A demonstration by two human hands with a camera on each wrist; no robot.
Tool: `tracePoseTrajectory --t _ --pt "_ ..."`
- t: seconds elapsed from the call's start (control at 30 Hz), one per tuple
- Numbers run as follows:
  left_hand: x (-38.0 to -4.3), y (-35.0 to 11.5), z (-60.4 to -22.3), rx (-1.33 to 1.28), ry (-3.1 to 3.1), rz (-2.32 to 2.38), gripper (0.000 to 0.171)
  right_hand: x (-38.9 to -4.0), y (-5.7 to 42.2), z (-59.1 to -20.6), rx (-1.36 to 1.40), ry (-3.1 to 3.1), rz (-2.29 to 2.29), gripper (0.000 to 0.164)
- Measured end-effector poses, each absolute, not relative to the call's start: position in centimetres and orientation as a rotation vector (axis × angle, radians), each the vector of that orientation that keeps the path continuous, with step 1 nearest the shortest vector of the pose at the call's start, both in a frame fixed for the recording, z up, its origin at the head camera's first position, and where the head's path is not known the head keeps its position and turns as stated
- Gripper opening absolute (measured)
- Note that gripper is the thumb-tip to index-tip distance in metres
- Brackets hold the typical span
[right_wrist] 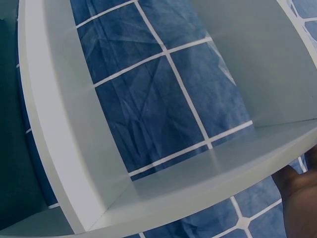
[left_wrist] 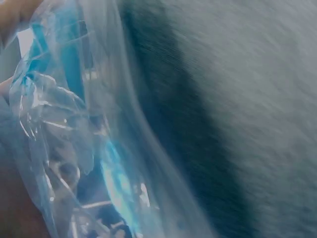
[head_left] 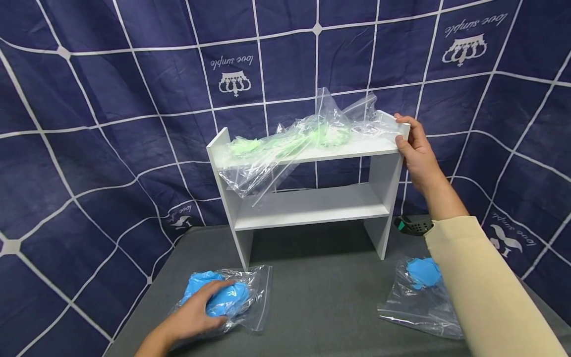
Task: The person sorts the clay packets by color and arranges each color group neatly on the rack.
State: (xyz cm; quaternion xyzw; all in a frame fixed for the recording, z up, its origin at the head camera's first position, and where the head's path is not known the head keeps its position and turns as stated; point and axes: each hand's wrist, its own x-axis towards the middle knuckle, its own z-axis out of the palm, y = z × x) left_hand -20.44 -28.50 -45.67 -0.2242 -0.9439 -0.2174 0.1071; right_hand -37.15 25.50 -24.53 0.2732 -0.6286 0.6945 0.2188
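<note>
My left hand curves its fingers and thumb round a clear zip bag with crumpled blue material inside, at the table's front left. In the left wrist view the bag's wrinkled film fills the left side. My right hand grips the top of the right side panel of a small white two-tier shelf, thumb in front and fingers over the edge. Clear bags with pale green material lie along the top tier; one hangs over its front. The right wrist view shows the shelf's boards close up.
Another clear zip bag with a blue wad lies at the right, partly behind my sleeve. A black strap-like item is near the right forearm. A navy cloth with white grid lines hangs behind the grey table.
</note>
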Motion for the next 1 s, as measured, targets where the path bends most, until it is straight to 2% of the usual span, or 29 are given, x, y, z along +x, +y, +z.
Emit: tracePoseTrajectory --t 0.37,0.63,1.0 --pt "-21.3 -26.1 -42.0 -0.74 -2.694 -0.873 0.078 -37.1 25.3 -24.6 0.754 -1.719 1.917 0.033" --pt "-22.0 -23.9 -39.5 -0.855 -2.592 -0.856 0.077 -37.1 25.2 -24.6 0.75 -1.717 1.916 0.033" --pt "-24.1 -20.4 -36.0 -0.876 -2.503 -0.847 0.077 -36.9 25.1 -24.5 0.732 -1.732 1.904 0.033"
